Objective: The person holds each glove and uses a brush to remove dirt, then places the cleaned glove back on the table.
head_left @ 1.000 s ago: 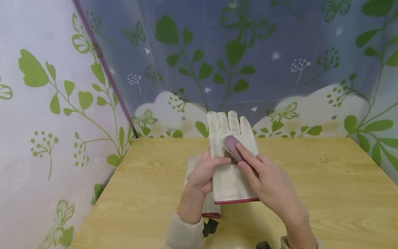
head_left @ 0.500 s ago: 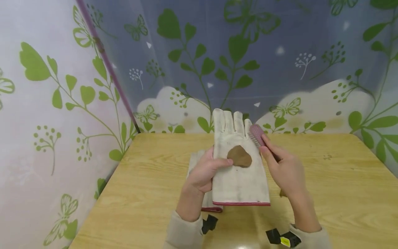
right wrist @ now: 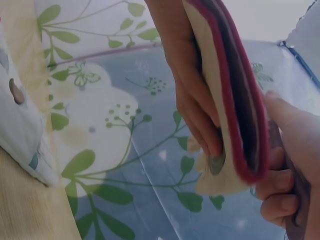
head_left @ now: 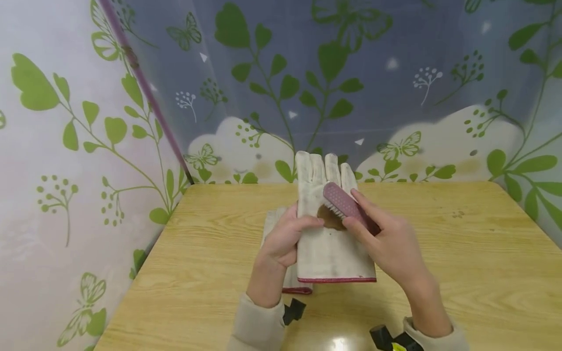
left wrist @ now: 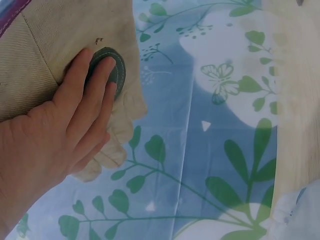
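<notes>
My left hand [head_left: 285,236] holds up an off-white fabric work glove [head_left: 333,263] with a red hem, fingers pointing up. The thumb lies on the front beside a brown patch [head_left: 328,223]. In the left wrist view, the other fingers spread across the glove's other face, over a dark green oval patch [left wrist: 120,75]. My right hand [head_left: 392,241] grips a pinkish-purple brush [head_left: 344,201], its pale bristles angled over the brown patch and hiding part of it. The right wrist view shows the glove's opening edge-on, with its red hem [right wrist: 225,75].
Behind the held glove, a second off-white glove [head_left: 296,280] with a red hem lies on the wooden table [head_left: 197,273]. A leaf-patterned curtain [head_left: 272,122] hangs beyond the far edge. Black devices [head_left: 295,310] sit at both wrists. A white spotted object [right wrist: 22,115] shows in the right wrist view.
The brush left the brown patch for the glove's right edge half a second ago, baring the patch, and is now back over it. My left hand keeps its grip on the glove.
</notes>
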### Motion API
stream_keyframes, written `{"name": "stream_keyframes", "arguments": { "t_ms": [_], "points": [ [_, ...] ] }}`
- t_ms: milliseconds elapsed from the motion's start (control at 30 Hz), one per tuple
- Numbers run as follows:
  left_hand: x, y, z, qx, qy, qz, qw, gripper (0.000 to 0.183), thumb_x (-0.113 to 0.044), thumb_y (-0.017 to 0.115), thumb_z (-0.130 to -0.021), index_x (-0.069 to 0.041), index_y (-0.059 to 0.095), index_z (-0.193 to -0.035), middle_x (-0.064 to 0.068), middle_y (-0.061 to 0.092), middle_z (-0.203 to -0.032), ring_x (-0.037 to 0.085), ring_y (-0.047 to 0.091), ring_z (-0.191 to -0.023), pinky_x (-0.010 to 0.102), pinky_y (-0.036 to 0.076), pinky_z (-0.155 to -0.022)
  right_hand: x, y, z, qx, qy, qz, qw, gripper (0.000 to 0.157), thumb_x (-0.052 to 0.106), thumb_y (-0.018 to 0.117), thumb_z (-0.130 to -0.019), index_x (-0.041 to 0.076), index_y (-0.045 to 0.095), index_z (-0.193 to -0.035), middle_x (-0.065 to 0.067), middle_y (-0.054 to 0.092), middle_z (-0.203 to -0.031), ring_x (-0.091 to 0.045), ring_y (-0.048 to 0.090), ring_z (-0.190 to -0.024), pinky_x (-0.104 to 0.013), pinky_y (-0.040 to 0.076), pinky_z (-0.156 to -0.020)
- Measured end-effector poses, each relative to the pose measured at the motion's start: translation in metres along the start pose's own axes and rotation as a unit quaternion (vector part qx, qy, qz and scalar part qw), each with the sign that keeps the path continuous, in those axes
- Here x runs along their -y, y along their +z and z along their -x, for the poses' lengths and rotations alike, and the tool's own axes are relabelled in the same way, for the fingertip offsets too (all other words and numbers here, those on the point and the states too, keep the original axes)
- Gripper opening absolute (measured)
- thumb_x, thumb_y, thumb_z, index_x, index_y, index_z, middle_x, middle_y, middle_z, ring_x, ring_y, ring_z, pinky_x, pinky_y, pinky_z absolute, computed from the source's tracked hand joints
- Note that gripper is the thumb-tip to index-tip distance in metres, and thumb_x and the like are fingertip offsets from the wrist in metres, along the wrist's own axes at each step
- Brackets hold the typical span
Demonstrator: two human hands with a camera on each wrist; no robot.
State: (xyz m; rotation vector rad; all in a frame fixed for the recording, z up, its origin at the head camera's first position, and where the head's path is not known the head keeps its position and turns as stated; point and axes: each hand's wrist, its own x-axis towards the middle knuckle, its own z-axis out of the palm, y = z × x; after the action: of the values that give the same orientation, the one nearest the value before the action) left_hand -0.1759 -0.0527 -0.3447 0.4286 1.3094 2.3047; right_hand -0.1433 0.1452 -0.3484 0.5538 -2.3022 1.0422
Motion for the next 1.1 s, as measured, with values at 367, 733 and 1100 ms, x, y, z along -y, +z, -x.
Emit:
{"name": "stream_keyframes", "arguments": {
  "t_ms": [367, 733, 1100],
  "points": [
    [0.002, -0.001, 0.000, 0.016, 0.005, -0.022, 0.9996, 0.071, 0.012, 0.040, -0.079, -0.012, 0.028, -0.145, 0.020, 0.045, -0.135, 0.028, 0.055, -0.113, 0.038, 0.050, -0.090, 0.009, 0.014, 0.001, 0.044, -0.032, 0.060, 0.997, 0.050, 0.025, 0.063, -0.090, 0.019, 0.051, -0.138, -0.011, 0.067, -0.113, -0.014, 0.063, -0.078, -0.032, 0.051, -0.063],
    [0.003, 0.006, 0.001, 0.013, -0.001, -0.024, 0.9996, 0.075, 0.014, 0.039, -0.074, -0.013, 0.030, -0.144, 0.018, 0.048, -0.133, 0.027, 0.055, -0.113, 0.034, 0.050, -0.088, 0.006, 0.016, 0.001, 0.047, -0.007, 0.087, 0.995, 0.054, 0.031, 0.062, -0.090, 0.016, 0.047, -0.141, -0.017, 0.065, -0.114, -0.026, 0.066, -0.083, -0.039, 0.050, -0.061],
    [0.002, 0.014, 0.005, 0.021, -0.020, -0.025, 0.9993, 0.079, 0.014, 0.038, -0.075, -0.020, 0.027, -0.145, 0.018, 0.047, -0.132, 0.026, 0.055, -0.111, 0.034, 0.050, -0.085, -0.009, 0.008, -0.002, 0.024, 0.046, 0.080, 0.995, 0.050, 0.034, 0.057, -0.094, 0.018, 0.046, -0.140, -0.019, 0.065, -0.115, -0.024, 0.062, -0.071, -0.037, 0.044, -0.057]
  ]
}}
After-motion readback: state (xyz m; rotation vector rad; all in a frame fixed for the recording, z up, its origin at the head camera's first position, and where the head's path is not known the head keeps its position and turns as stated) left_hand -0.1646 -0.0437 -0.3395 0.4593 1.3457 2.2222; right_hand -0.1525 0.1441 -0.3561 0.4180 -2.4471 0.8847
